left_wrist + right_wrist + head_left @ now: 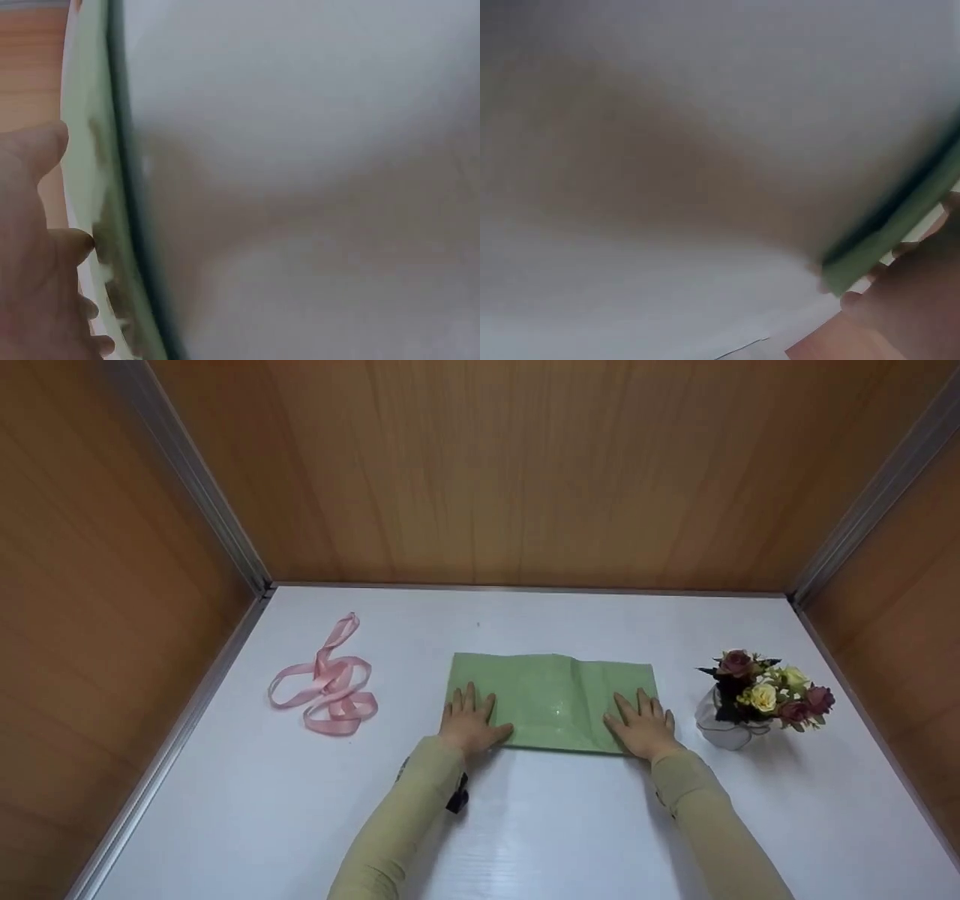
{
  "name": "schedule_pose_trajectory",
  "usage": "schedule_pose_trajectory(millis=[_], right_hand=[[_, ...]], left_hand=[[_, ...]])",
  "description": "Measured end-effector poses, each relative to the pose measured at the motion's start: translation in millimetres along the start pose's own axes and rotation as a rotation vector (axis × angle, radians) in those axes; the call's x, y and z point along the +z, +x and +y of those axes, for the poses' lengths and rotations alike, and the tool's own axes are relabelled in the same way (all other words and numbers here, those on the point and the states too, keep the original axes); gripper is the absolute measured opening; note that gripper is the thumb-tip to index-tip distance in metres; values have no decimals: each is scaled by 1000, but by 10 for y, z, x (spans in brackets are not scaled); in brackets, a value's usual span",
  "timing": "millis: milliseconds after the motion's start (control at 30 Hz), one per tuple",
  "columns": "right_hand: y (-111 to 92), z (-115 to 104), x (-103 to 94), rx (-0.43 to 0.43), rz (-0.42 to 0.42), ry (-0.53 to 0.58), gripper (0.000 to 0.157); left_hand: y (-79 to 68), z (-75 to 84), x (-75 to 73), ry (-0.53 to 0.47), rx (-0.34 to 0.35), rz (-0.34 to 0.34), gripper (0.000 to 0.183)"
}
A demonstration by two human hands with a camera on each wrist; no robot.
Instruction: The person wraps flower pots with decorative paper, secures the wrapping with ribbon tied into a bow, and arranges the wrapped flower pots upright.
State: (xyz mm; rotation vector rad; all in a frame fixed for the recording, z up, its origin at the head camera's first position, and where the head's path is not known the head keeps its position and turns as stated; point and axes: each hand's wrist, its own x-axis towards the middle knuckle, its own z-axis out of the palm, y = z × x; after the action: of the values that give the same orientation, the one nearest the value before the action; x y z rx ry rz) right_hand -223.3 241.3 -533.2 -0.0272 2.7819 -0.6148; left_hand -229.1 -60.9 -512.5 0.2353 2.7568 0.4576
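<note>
We see the left hand [466,727] and right hand [645,730] spread on the packet [536,697], gripping nothing. Wooden walls [487,472] edge our white table [517,825].

Free lane on the white table [540,825] between left sleeve [407,814] and right sleeve [709,817], up to the near edge of the green packet [544,703]. Left hand [469,727] and right hand [643,725] block its near corners. Roomy gap left, packet to pink ribbon [324,669]. Right side tight: potted flowers [763,697] stand just beside the right hand. Behind the packet, a strip runs to the back panel [525,472]. Under the hands: can't tell from here.
</note>
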Motion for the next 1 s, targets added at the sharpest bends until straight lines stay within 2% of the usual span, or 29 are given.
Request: schedule_pose_trajectory(millis=[100, 267, 433, 733, 767, 967, 1000], right_hand=[[-4, -14, 30, 1, -2, -11, 66], [2, -42, 29, -21, 34, -40, 64], [-16, -23, 33, -29, 49, -75, 65], [-14, -37, 20, -9, 22, -111, 65], [-14, -39, 17, -6, 18, -118, 65], [-20, -28, 3, -5, 3, -130, 66], [-22, -22, 3, -8, 2, -128, 66]], left_hand=[[-5, -23, 30, 41, 6, -3, 75], [3, -40, 58, 136, 17, 43, 76], [9, -28, 73, 178, 30, 64, 78], [38, -33, 90, 218, 39, 58, 78], [54, -49, 120, 228, 51, 75, 79], [50, -52, 147, 207, 55, 92, 79], [37, -41, 129, 200, 45, 78, 77]])
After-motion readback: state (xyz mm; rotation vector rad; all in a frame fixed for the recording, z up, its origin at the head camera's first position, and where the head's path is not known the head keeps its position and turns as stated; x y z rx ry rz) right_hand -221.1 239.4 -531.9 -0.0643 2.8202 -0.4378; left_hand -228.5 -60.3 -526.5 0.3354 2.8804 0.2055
